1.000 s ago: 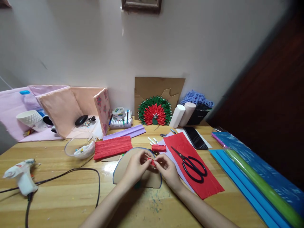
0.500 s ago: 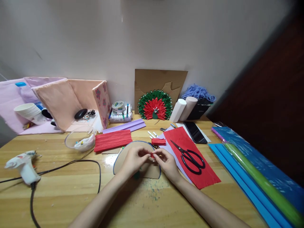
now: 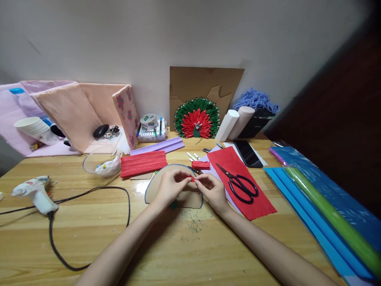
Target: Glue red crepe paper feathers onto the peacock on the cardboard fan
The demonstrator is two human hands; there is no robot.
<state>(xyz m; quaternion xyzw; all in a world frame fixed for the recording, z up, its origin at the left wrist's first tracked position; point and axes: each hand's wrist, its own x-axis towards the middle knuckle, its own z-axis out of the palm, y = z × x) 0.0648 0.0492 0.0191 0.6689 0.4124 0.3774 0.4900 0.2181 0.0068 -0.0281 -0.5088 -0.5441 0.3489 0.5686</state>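
Observation:
Between the fingertips of both hands is a small piece of red crepe paper (image 3: 192, 179), mostly hidden by the fingers. My left hand (image 3: 172, 186) pinches its left side, and my right hand (image 3: 212, 190) pinches its right side. Below them lies a half-round cardboard piece (image 3: 156, 186) with a blue edge. A small folded red crepe strip (image 3: 200, 165) rests just beyond my right fingers. Black-handled scissors (image 3: 239, 184) lie on a red crepe sheet (image 3: 262, 204) to the right of that hand.
A white glue gun (image 3: 35, 194) with a black cord lies at left. Behind stand a clear bowl (image 3: 92, 161), a red crepe stack (image 3: 144, 163) and a red-and-green peacock craft (image 3: 197, 123) against cardboard. Blue and green rolls (image 3: 321, 202) line the right edge.
The camera view has tipped down, so the table items appear higher. Both hands keep pinching the red paper, with only slight finger movement.

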